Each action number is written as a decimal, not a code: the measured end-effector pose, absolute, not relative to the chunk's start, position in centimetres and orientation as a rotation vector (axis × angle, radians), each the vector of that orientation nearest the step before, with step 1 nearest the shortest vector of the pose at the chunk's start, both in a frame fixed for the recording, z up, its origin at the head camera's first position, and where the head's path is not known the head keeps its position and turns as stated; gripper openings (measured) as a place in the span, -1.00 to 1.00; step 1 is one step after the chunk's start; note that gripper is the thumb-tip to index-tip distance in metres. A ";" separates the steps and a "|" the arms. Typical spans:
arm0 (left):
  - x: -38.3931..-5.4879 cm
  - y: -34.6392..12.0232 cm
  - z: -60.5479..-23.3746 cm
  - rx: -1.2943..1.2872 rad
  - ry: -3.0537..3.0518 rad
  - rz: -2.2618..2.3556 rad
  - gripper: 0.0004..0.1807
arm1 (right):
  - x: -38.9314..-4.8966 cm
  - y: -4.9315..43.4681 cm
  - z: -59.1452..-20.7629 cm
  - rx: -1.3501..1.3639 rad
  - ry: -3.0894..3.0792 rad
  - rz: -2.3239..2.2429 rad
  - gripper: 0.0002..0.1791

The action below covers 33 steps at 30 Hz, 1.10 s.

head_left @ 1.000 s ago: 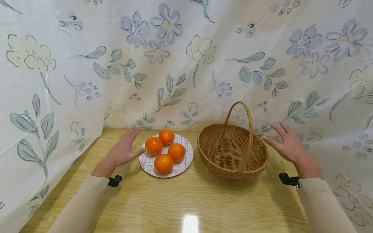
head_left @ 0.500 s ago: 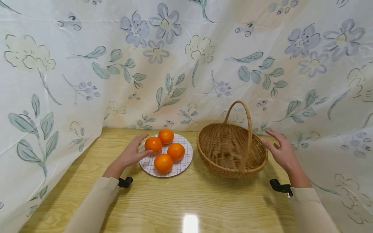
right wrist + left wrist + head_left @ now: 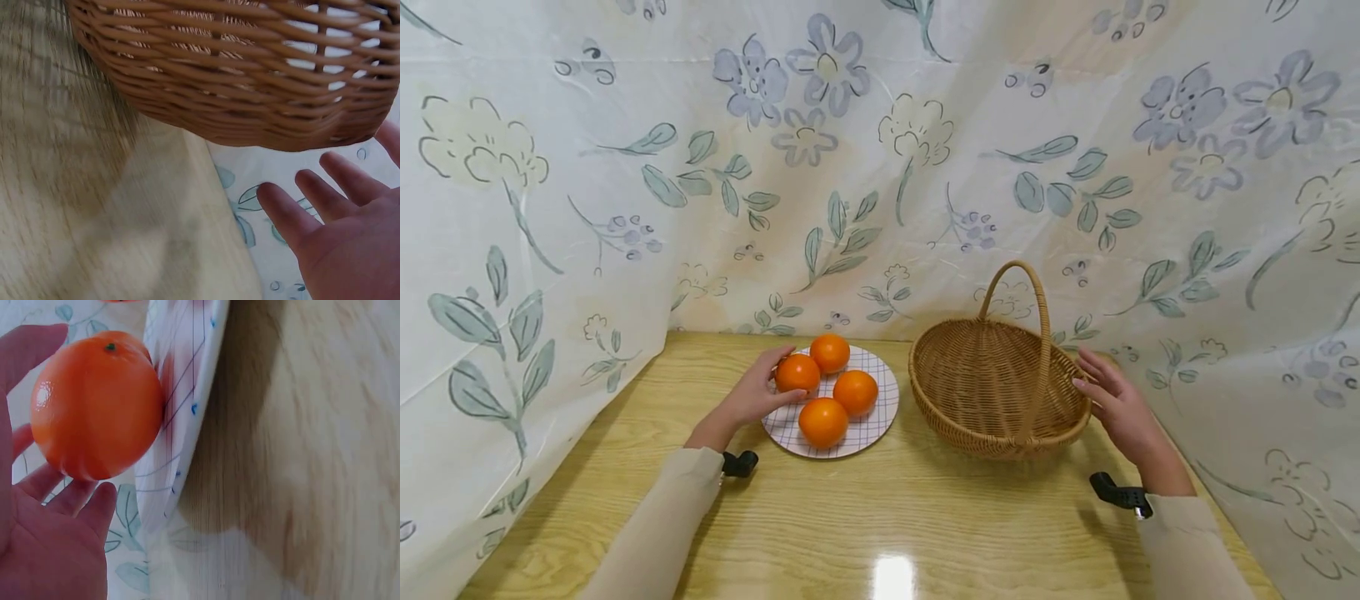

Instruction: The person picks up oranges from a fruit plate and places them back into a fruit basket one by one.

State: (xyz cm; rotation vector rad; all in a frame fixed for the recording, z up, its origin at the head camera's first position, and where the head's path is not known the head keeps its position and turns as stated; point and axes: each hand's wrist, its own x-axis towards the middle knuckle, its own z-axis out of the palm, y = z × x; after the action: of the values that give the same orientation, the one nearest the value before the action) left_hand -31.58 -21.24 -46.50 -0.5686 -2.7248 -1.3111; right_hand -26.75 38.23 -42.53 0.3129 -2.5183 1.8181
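Orange fruit (image 3: pixel 797 372) in the curve of a wide left hand (image 3: pixel 756 397)

Pale and checked, the plate (image 3: pixel 874 423) lay on the wood-grained table (image 3: pixel 820 525) in my head view; the orange fruit sat at its left side; a second fruit (image 3: pixel 830 354) lay just behind, a third fruit (image 3: pixel 855 392) to the right and a fourth fruit (image 3: pixel 823 422) nearest me; the left hand was spread about the leftmost one, thumb on the near side, fingers on the far side; my left wrist feed showed the thumb tip just clear of the peel and the fingers reaching to it or behind it, so I could not tell whether they touched; a green stem mark (image 3: pixel 110 347) showed on the peel

Well to the right of the plate stood the wicker basket (image 3: pixel 970 375), its handle (image 3: pixel 1042 317) arched above it; beside its right rim I saw the right hand (image 3: pixel 1122 414), wide too, fingers spread; my right wrist feed showed three fingertips apart from the weave, while I could not tell whether the thumb touched the rim; floral sheeting (image 3: pixel 700 75) hung behind and at both sides
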 end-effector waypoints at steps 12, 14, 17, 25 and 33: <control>-32.1 -21.3 -46.7 -0.534 -2.729 -1.432 0.02 | -26.8 38.6 -43.6 0.348 -2.302 2.224 -0.27; -32.2 -21.4 -46.8 -0.527 -2.728 -1.457 0.02 | -26.7 38.6 -43.6 0.320 -2.305 2.229 -0.26; -32.3 -21.5 -46.8 -0.512 -2.739 -1.483 0.02 | -26.7 38.8 -43.7 0.326 -2.280 2.265 -0.26; -32.3 -21.8 -46.9 -0.477 -2.766 -1.534 0.02 | -27.0 39.1 -44.4 0.408 -2.181 2.388 -0.25; -32.4 -21.9 -46.7 -0.457 -2.784 -1.549 0.00 | -27.3 39.4 -44.4 0.371 -2.216 2.410 -0.24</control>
State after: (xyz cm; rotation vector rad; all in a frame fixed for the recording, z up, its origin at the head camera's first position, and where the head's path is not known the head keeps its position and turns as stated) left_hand -32.39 -21.87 -46.70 -0.4575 -2.7844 -1.5491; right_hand -27.27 39.43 -44.41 0.3708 -2.2162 2.4099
